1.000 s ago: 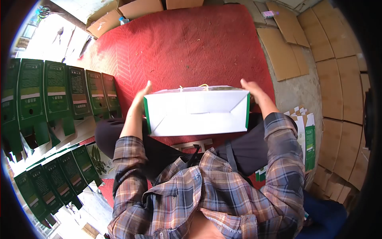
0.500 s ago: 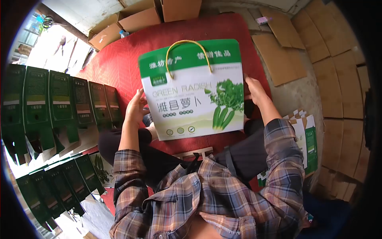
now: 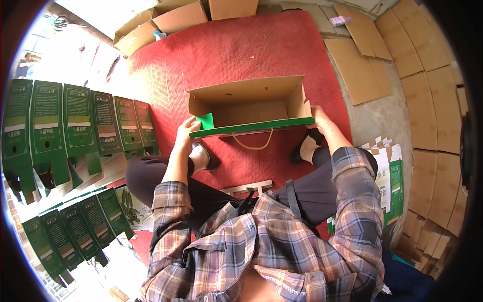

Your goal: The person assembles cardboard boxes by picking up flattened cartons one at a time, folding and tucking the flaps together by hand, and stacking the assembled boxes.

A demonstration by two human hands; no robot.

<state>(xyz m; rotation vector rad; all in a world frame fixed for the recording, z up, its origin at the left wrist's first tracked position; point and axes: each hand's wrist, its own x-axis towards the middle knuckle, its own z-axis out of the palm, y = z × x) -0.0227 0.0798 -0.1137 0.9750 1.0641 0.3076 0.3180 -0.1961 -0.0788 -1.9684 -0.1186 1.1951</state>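
A cardboard gift box point(image 3: 251, 106) stands in front of me with its open top facing up and its bare brown inside showing. Along its near side runs a green edge, from which a yellow rope handle point(image 3: 253, 146) hangs toward me. My left hand point(image 3: 187, 132) is closed on the near left corner, beside a small green flap point(image 3: 206, 121). At the near right corner my right hand point(image 3: 320, 120) grips the edge, its fingertips partly hidden by the box. The printed front now faces down toward my legs and is mostly out of sight.
Green printed box pieces point(image 3: 76, 133) stand in rows at my left. More printed cartons point(image 3: 395, 186) lean at my right. Flat cardboard sheets point(image 3: 358, 70) lie beyond the red mat point(image 3: 241, 45). Open brown boxes point(image 3: 178, 17) line the back, and stacked cardboard point(image 3: 422, 108) rises at right.
The box has turned from showing its printed front to standing with its open top up. Both hands have kept hold at its sides, and the handle has swung down toward me.
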